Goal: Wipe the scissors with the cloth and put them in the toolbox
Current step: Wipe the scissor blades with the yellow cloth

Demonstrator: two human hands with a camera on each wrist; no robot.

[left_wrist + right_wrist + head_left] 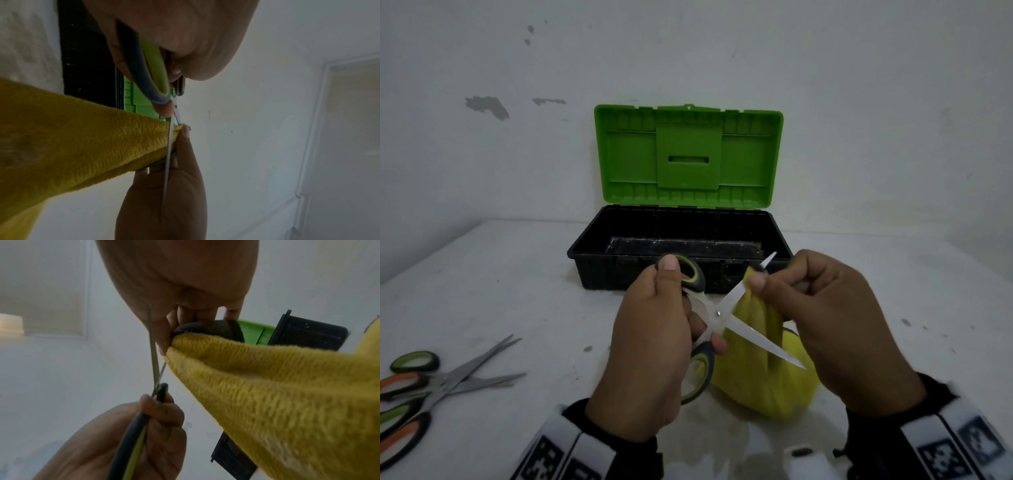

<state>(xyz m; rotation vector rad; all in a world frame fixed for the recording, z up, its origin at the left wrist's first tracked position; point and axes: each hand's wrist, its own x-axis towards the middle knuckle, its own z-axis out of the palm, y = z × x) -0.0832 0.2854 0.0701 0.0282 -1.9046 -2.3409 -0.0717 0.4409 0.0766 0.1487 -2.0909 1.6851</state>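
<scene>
My left hand [654,339] grips the black-and-green handles of a pair of scissors [717,313], blades spread wide in an X above the table. My right hand [822,308] pinches a yellow cloth [763,373] around the upper blade near its tip; the rest of the cloth hangs down to the table. In the left wrist view the scissors [156,71] run toward the cloth [82,146]. The right wrist view shows the cloth [267,386] folded against the blade [153,345]. The toolbox [599,253], black with a green lid, stands open just behind the hands.
Several other scissors [431,383] with orange and green handles lie in a pile at the table's [517,274] left front edge. A white wall rises right behind the toolbox. Damp marks show on the table between my wrists.
</scene>
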